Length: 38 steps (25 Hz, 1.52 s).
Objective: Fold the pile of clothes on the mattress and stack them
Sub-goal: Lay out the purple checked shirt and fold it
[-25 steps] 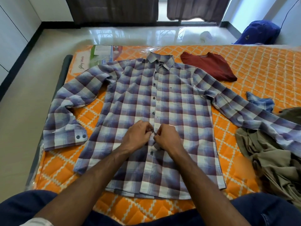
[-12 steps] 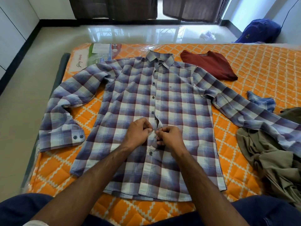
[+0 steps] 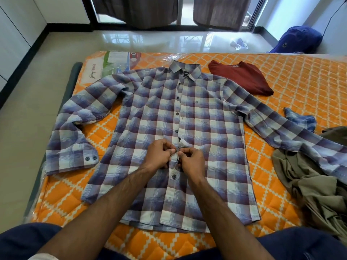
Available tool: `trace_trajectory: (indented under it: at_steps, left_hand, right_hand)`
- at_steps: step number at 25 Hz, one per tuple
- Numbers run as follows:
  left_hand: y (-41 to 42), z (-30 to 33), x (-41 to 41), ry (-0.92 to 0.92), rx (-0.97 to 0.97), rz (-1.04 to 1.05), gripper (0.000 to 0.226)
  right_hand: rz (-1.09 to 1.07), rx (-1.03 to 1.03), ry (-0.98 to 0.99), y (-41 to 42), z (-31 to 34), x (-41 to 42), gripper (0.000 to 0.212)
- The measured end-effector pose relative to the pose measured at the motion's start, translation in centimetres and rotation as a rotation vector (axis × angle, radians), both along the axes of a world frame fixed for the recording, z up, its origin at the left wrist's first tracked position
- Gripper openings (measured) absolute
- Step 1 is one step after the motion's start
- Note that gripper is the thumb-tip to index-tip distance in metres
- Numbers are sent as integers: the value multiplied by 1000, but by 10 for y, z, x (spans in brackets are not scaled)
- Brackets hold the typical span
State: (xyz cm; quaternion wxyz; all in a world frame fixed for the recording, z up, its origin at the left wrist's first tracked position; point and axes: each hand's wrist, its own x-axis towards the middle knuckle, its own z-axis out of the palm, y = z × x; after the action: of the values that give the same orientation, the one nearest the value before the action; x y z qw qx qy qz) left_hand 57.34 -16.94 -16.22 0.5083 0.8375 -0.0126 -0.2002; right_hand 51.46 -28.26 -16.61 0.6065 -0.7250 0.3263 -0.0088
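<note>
A blue and white checked shirt lies spread flat, front up, on the orange mattress, sleeves out to both sides. My left hand and my right hand meet at the shirt's button strip, a little below its middle. Each hand pinches one edge of the strip, and a small flap of fabric is lifted between them. A folded dark red garment lies beyond the shirt's collar to the right. A heap of olive clothes sits at the right, partly under the shirt's right sleeve.
A blue garment peeks out by the olive heap. The mattress's left edge drops to a glossy tiled floor. A blue bag rests on the floor at the far right. My knees in dark trousers fill the bottom.
Both hands stay at the button strip with small finger movements; the flap between them has lifted a little. The camera has tilted slightly, so the shirt sits lower in view.
</note>
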Motion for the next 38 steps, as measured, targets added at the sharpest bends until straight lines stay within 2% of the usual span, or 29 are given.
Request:
trace_trajectory:
  at_steps: [9, 12, 14, 21, 25, 29, 33, 38]
  left_hand:
    - [-1, -2, -5, -9, 39, 18, 8]
    - [-2, -1, -4, 20, 13, 44, 12]
    - [-3, 1, -4, 39, -2, 40, 16]
    - [-4, -5, -5, -11, 47, 34, 5]
    - [-3, -12, -5, -97, 121, 3, 7]
    - [-4, -16, -7, -181, 147, -3, 6]
    - [-3, -14, -8, -219, 124, 7, 16]
    - [-2, -14, -8, -355, 161, -84, 29]
  right_hand:
    - [36, 32, -13, -2, -2, -3, 10]
    - [54, 89, 6, -6, 0, -4, 16]
    - [77, 69, 17, -7, 0, -3, 17]
    - [159, -43, 6, -7, -2, -3, 10]
    - [154, -138, 9, -7, -5, -2, 9]
    - [105, -91, -7, -8, -7, -3, 9]
    - [125, -153, 21, -7, -9, 1, 10]
    - [85, -202, 67, -5, -12, 7, 5]
